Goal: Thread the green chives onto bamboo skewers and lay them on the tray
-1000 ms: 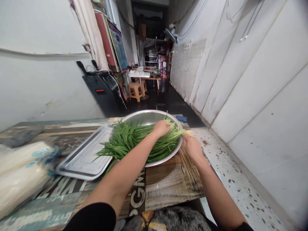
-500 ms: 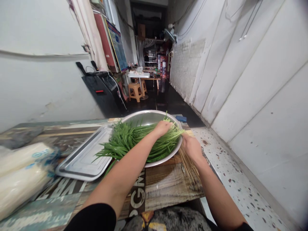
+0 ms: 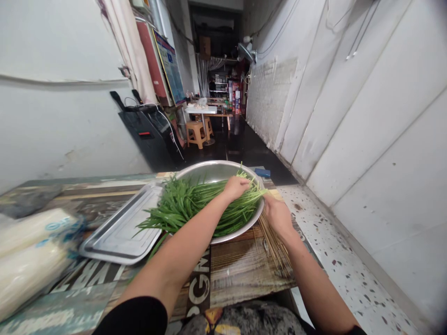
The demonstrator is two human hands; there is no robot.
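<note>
Clear bags (image 3: 38,246): far out at 8 to 9 o'clock of the bowl, blue print, pale bulk packed inside; contents unclear.
Metal tray (image 3: 118,232): 8 to 9 o'clock, just beside the bowl; shallow, leaf tips reaching over its near right edge.
Greens (image 3: 195,204): long, thin, in the bowl; leafy ends at 9 o'clock spill over the rim, pale ends bunch at 2 to 3.
Metal bowl (image 3: 256,221): wide, round, well filled with greens; bare inner wall shows near 12.
Left hand (image 3: 236,187): over the bowl toward 2 o'clock, fingers curled down at the pale ends; whether they close on any stems, cannot tell.
Right hand (image 3: 278,215): 3 to 4 o'clock, at the rim by the stem tips; fingertips partly hidden, so whether they clamp stems or rim, cannot tell.
Handling, as judged: work from the pale ends, few stems per pinch, light pressure against bruising; draw along the stem line rather than across, since the leaves look tangled. Steady the bunch with the left hand, or loose neighbours may drag out over the rim.
Thin sticks (image 3: 274,242): 4 o'clock, loose spread on the table (image 3: 240,274), close under the right wrist.
</note>
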